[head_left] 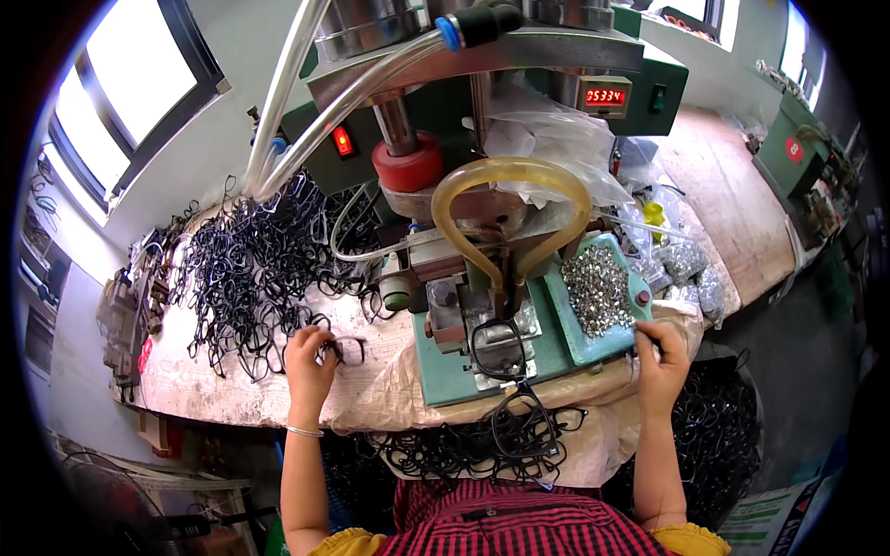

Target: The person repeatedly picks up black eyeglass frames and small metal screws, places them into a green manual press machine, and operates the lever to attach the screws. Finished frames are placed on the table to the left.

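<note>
My left hand [311, 363] is closed on a black eyeglass frame [349, 351] above the wooden table, beside the heap of frames. Near the lower right corner of a teal tray [577, 345], my right hand [660, 360] has its thumb and fingers drawn together; whatever is in them, if anything, is too small to make out. Small silvery metal parts [596, 292] fill the tray. Between my hands, another black eyeglass frame [499, 350] sits at the fixture of a green bench press [445, 371]. Below it, one more black frame [522, 423] hangs at the table's front edge.
A large heap of black eyeglass frames [269, 250] covers the left of the table [250, 400]. More frames [431, 451] lie in front of me. Above the fixture rise a red collar [408, 164] and a yellowish hose loop [512, 170]. Plastic bags [684, 262] lie behind the tray.
</note>
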Motion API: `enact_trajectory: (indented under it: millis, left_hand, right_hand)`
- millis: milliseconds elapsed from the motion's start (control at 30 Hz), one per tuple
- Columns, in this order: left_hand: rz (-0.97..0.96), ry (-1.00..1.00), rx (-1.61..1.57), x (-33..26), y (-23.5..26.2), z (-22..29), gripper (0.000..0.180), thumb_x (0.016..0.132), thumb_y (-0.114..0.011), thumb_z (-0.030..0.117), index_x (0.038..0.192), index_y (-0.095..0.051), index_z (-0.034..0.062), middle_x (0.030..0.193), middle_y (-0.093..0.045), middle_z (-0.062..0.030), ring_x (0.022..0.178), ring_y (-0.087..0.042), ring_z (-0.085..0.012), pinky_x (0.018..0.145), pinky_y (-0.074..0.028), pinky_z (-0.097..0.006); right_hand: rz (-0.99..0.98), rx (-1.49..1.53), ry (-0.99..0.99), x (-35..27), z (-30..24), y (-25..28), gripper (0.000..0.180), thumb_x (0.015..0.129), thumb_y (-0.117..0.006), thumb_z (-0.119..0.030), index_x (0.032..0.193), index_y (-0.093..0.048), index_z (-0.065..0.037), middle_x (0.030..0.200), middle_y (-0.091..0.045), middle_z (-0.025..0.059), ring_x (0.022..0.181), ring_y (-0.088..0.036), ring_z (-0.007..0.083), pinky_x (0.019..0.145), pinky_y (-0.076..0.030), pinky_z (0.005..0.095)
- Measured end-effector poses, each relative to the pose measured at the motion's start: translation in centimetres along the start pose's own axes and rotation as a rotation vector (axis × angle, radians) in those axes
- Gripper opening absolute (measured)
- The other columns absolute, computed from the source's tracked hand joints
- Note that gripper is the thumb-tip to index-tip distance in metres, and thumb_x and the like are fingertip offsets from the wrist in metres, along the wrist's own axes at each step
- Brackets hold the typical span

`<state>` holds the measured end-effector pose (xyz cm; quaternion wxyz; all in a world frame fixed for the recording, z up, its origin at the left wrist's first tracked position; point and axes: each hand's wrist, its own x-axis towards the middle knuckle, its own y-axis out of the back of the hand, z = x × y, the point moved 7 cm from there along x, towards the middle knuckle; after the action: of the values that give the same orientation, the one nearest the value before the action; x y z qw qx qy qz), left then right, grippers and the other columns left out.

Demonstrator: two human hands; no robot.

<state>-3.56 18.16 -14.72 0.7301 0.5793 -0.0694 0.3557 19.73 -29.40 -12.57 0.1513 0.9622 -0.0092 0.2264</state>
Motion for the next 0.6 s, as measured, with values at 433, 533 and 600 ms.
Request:
enact_trajectory:
  millis: [433,533,600]
  left_hand:
    - [-0.077,0.820,-1.736,-2.0,-5.1,9.9,0.014,0.100,-0.042,0.022,0.100,-0.048,0.0099,0.078,-0.067,-0.0189,0.057,-0.057,-0.0217,0.048,-0.044,-0.030]
    - [-0.163,0.651,-1.856,0.5,-1.9,14.1,0.014,0.100,-0.039,0.019,0.102,-0.045,0.0070,0.079,-0.067,-0.0235,0.057,-0.058,-0.0232,0.049,-0.046,-0.033]
    - [-0.172,0.577,-1.798,1.8,1.9,18.7,0.016,0.099,-0.039,0.022,0.099,-0.042,0.0066,0.074,-0.065,-0.0265,0.051,-0.056,-0.0227,0.046,-0.046,-0.031]
  right_hand:
    - [-0.334,0.646,-0.073,1.3,-9.2,-13.5,0.044,0.083,-0.070,0.003,0.124,-0.052,0.003,0.098,-0.065,0.0060,0.094,-0.061,0.0120,0.088,-0.047,0.0246]
    - [-0.371,0.701,-0.102,1.3,-9.3,-13.6,0.047,0.084,-0.069,0.003,0.127,-0.051,0.003,0.105,-0.065,0.0085,0.096,-0.062,0.0125,0.091,-0.047,0.0253]
    - [-0.407,0.764,-0.150,1.1,-10.8,-13.5,0.047,0.085,-0.068,0.003,0.128,-0.049,0.004,0.109,-0.065,0.0103,0.100,-0.062,0.0136,0.093,-0.046,0.0266]
